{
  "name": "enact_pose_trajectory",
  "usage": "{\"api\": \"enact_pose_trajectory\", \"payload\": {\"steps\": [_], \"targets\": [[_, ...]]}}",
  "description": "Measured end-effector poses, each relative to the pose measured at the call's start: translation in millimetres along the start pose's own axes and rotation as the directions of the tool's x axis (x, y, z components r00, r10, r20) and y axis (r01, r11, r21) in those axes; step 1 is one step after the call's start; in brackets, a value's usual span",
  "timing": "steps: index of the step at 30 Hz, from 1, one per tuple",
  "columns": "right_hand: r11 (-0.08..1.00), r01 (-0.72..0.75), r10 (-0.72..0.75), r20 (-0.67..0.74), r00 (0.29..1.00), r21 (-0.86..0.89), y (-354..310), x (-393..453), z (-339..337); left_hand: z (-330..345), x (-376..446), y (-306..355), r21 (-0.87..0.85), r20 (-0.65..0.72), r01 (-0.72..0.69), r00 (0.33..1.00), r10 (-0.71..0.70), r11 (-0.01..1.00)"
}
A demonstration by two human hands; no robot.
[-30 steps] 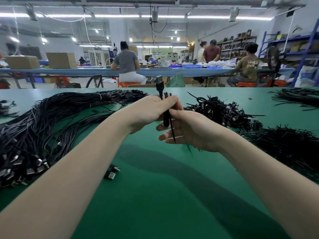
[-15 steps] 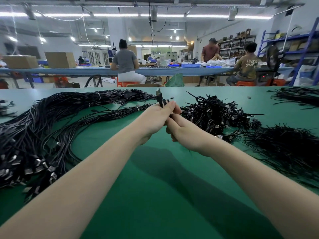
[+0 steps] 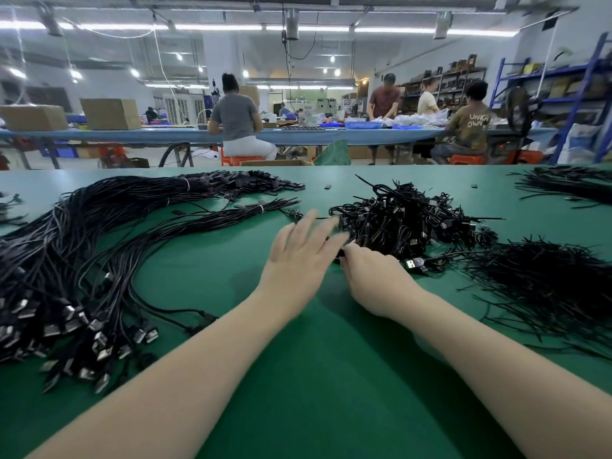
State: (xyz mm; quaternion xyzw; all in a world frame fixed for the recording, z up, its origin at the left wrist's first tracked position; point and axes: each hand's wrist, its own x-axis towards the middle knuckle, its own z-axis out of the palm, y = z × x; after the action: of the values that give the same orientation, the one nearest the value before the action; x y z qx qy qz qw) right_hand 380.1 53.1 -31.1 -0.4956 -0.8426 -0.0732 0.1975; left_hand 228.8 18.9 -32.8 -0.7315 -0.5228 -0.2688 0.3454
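1. The left hand (image 3: 301,250) is loose and holding nothing. Its fingers are straight and spread, hovering just over the green table (image 3: 298,376), and they look a bit motion-blurred.
2. The right hand (image 3: 367,273) is just beside it, knuckles up and fingers curled down. It's pinching a black cable (image 3: 337,258), and only a tiny bit of that pokes out at the fingertips, so the exact grip is hard to make out.
3. That cable sits right at the near edge of the pile of coiled cables (image 3: 404,220), touching it or close to it, between the two hands.
4. A USB plug (image 3: 415,264) lies on the table just right of the right hand.
5. The long cable bundles (image 3: 82,260) sprawl over the left side, plugs toward the camera.
6. A heap of black ties (image 3: 546,283) sits off to the right.
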Motion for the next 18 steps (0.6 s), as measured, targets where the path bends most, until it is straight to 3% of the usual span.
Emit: {"api": "enact_pose_trajectory", "payload": {"steps": [3, 6, 8, 10, 12, 14, 16, 18], "targets": [[0.99, 0.111, -0.107, 0.053, 0.993, -0.084, 2, 2, -4, 3, 2, -1, 0.155, 0.063, -0.138, 0.99, 0.129, 0.978], [0.972, 0.224, -0.208, 0.182, 0.961, -0.07, 8, 6, -13, 1, 4, -1, 0.14, 0.179, -0.185, 0.971, 0.159, 0.973], [0.92, 0.343, -0.309, 0.188, 0.932, -0.189, 14, 3, -22, -2, 4, 1, 0.103, 0.229, -0.186, 0.96, 0.158, 0.977], [0.805, 0.449, -0.443, 0.112, 0.89, -0.388, 23, -2, -32, -4, 5, 8, 0.005, 0.305, -0.114, 0.946, 0.107, 0.993], [0.651, 0.474, -0.567, 0.036, 0.823, -0.593, 33, -5, -42, -3, 8, 16, -0.202, 0.433, 0.05, 0.9, 0.043, 0.978], [0.573, 0.475, -0.625, 0.018, 0.781, -0.668, 38, -3, -48, 1, 8, 21, -0.299, 0.461, 0.16, 0.887, -0.005, 0.941], [0.646, 0.444, -0.57, -0.006, 0.822, -0.621, 45, 2, -60, 4, 5, 18, -0.325, 0.449, 0.245, 0.89, -0.079, 0.913], [0.821, 0.261, -0.336, -0.059, 0.94, -0.507, 59, 9, -80, 7, 0, 9, -0.377, 0.444, 0.357, 0.879, -0.172, 0.855]]}}
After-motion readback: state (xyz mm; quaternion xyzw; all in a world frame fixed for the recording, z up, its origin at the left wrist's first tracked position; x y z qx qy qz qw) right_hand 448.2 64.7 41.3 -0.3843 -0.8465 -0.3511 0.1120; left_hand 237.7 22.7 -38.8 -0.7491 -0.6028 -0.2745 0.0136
